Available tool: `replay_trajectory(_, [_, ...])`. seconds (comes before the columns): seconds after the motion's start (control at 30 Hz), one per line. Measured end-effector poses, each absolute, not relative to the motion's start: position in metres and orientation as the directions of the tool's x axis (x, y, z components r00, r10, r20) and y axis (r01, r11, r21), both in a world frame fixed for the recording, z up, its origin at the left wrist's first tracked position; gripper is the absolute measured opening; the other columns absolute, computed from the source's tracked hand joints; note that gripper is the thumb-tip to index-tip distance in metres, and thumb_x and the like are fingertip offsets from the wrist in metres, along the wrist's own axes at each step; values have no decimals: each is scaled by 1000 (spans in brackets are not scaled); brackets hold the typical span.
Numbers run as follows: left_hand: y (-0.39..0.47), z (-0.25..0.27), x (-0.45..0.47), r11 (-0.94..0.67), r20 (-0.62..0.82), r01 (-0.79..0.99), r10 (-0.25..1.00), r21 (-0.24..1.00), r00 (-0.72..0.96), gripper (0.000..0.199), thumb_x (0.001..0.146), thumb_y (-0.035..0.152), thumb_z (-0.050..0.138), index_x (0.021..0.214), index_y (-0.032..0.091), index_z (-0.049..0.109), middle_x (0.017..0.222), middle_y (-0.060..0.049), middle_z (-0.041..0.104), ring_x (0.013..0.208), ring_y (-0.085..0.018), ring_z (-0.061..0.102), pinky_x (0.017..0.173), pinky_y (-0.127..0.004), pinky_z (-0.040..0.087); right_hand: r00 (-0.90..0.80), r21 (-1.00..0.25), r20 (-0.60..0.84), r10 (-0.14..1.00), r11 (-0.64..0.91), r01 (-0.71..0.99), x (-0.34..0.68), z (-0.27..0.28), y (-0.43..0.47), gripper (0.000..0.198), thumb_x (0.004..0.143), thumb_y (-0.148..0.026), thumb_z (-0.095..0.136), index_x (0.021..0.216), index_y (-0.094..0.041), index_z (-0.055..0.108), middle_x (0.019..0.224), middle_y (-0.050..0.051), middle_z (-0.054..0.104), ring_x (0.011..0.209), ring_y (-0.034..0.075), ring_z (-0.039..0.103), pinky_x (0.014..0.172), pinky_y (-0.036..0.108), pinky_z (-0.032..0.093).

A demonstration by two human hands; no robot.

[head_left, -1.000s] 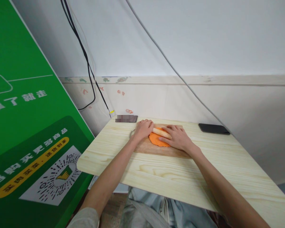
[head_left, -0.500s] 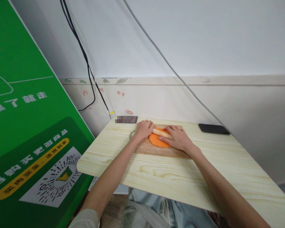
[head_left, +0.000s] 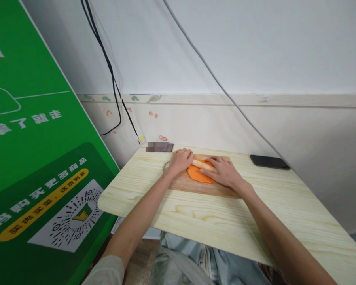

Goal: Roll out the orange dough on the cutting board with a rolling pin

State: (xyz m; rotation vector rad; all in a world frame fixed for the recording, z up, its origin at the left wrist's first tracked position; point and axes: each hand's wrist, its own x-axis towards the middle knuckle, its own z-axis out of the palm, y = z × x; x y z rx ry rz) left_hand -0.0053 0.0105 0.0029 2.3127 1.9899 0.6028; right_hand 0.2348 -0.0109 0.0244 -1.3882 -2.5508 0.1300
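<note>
A wooden rolling pin (head_left: 202,164) lies across a flat, uneven round of orange dough (head_left: 199,175). My left hand (head_left: 180,160) is closed over the pin's left end. At the other end, my right hand (head_left: 224,170) grips the pin, with its thumb along the near side over the dough. Both pin ends are hidden under my hands. Beneath the dough is a wooden cutting board (head_left: 190,187), with a metal ring handle (head_left: 166,165) beside my left wrist.
The light wood table (head_left: 178,213) meets the wall at the back. A phone (head_left: 269,162) lies at the back right, and a dark flat object (head_left: 166,147), partly blurred, at the back left. A green sign (head_left: 47,158) stands on the left; black cables (head_left: 106,59) hang behind it.
The view has shifted slightly, so everything appears a little further right. My hands stay on the rolling pin, with hardly any visible movement over the dough.
</note>
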Motion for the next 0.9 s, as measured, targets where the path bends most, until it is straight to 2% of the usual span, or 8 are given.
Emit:
replay_trajectory(0.23, [10,3,-5,-176,264,946,959,273,102,37,113,32,43,120,27,79,129,-7,80,121,-25,71,108,-38,50,-500,-218,122,857,514,829,233,28,-10,67,106,-74,47,148,-27,70,156,17,63,146,38,57,124,62,40])
replay_trajectory(0.53, [12,0,-6,-196,280,945,952,263,119,37,113,30,43,116,26,79,125,-7,81,119,-24,71,105,-36,50,-515,-158,164,841,538,828,233,26,-13,68,108,-73,45,148,-24,70,153,17,65,141,37,60,122,56,41])
replay_trajectory(0.7, [14,0,-6,-205,287,939,950,276,123,37,113,29,42,115,26,79,124,-7,81,118,-24,71,105,-36,50,-499,-151,187,846,526,837,233,26,-15,75,107,-76,43,158,-24,61,155,18,65,143,38,59,119,56,43])
replay_trajectory(0.9, [13,0,-6,-204,286,942,950,268,124,38,113,29,42,114,25,79,124,-7,81,117,-24,71,104,-37,50,-518,-147,171,838,542,828,234,24,-13,71,107,-76,42,152,-26,67,155,17,65,141,37,60,119,55,42])
